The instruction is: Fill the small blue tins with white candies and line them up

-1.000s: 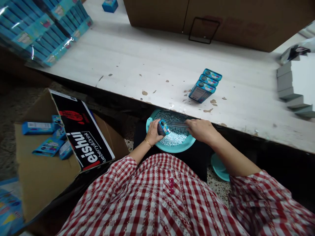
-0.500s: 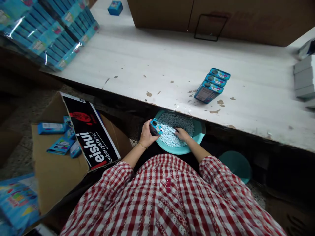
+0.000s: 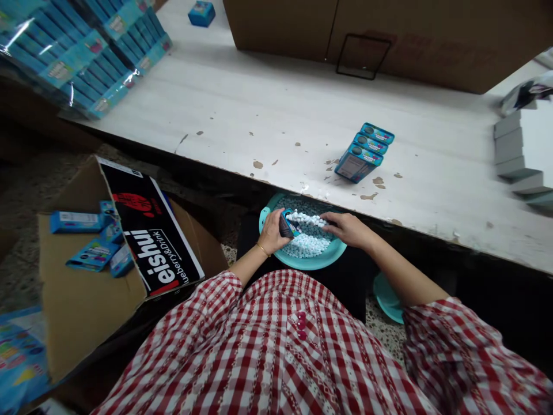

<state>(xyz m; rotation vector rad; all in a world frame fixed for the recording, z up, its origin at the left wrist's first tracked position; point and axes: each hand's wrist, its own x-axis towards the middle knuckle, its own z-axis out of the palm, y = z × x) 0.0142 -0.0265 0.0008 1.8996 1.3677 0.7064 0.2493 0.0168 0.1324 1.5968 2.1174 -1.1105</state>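
Observation:
A teal bowl of small white and pale blue pellets sits low in front of me, partly under the table edge. My left hand grips a small blue box, tilted over the bowl with its open end facing right. My right hand holds a narrow clear scoop loaded with a row of white pellets, and the scoop's tip meets the box's mouth. Three blue boxes stand in a row on the white table just beyond the bowl.
An open cardboard box with a black printed flap holds loose blue boxes at my left. Wrapped packs of blue boxes lie far left. A large carton stands behind, grey stacked pieces at right, and a second teal bowl below.
My right hand came up out of the pellets and now holds the loaded scoop against the box's mouth. My left hand tilted the box further toward the scoop.

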